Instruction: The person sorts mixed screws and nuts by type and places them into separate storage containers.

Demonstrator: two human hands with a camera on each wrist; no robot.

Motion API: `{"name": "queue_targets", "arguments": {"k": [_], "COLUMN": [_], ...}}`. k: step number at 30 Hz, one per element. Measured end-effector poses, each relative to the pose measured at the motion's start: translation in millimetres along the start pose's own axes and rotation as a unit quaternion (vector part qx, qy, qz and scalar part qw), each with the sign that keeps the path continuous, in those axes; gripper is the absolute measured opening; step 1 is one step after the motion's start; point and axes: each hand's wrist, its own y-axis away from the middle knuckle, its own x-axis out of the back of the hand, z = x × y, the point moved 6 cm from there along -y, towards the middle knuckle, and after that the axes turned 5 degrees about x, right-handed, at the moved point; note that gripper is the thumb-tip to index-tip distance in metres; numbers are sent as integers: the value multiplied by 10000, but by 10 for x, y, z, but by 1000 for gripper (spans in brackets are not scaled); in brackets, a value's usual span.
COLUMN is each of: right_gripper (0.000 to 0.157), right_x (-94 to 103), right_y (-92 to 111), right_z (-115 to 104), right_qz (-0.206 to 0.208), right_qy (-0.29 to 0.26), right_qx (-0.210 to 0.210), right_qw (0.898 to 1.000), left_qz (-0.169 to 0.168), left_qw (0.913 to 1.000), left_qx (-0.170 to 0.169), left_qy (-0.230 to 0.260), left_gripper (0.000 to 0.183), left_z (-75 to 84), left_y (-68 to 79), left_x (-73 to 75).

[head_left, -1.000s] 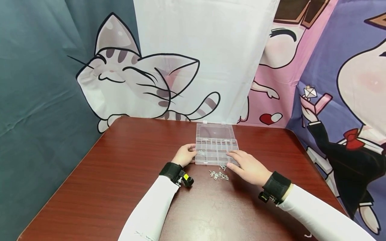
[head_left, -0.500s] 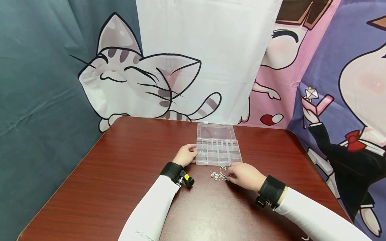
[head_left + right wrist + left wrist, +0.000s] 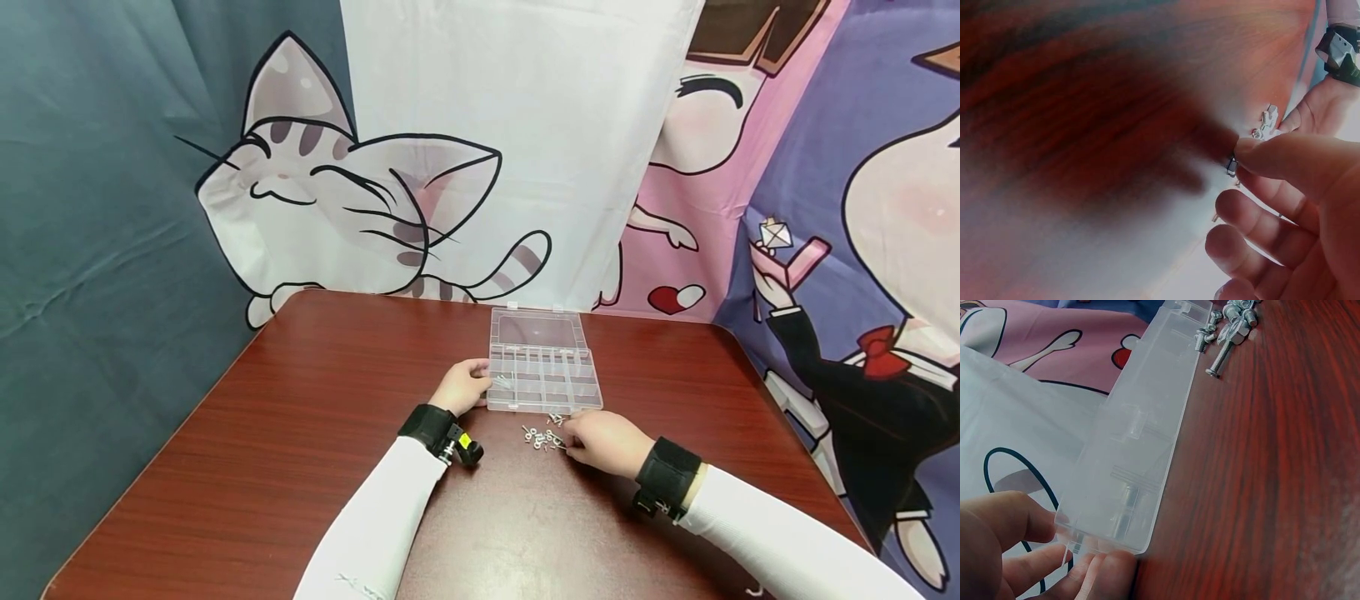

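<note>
A clear plastic compartment box (image 3: pixel 545 380) lies on the table with its lid (image 3: pixel 537 327) folded back. My left hand (image 3: pixel 461 386) grips its left end, thumb and fingers bent about the corner in the left wrist view. Some long pale pieces (image 3: pixel 503 381) sit in a left compartment. Right in front of the box is a small pile of silvery screws and nuts (image 3: pixel 538 437). My right hand (image 3: pixel 606 442) is at the pile's right side. Thumb and index finger pinch a small metal screw (image 3: pixel 1231 166), mostly covered by the fingertips; the other fingers are curled loosely.
The brown wooden table (image 3: pixel 315 433) runs to a cloth backdrop (image 3: pixel 525 108) printed with cartoon figures, close behind the lid. A few screws (image 3: pixel 556 418) lie right against the box's front edge.
My right hand has come down from over the box's right front to the pile, its spread fingers drawing together in a pinch. The left hand stays at the box.
</note>
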Motion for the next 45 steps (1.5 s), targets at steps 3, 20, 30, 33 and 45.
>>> {"name": "queue_targets", "arguments": {"k": [3,20,30,33,45], "right_gripper": [23,27,25,26,10], "right_x": [-12,-22,-72,-90,144], "right_y": [0,-63,-99,-92,-96], "right_z": [5,-40,-127,-105,17], "right_qz": [-23,-209,-95,-193,366], "right_qy": [28,61,523,381,-61], "right_qx": [4,237,733,647,219], "right_qw": [10000,9995,9959,9970,9991], "left_qz": [16,38,15,-8,27], "left_qw": [10000,9999,10000,10000,10000], "left_qx": [71,76,45,61,32], "left_qy": [20,-56,-70,-76,-78], "left_gripper": [47,47,46,46,46], "left_z": [-10,-22,-60,-47,-47], "left_y": [-8,-26,-44,-37,-35], "left_x": [-2,9,-23,-28,-5]}}
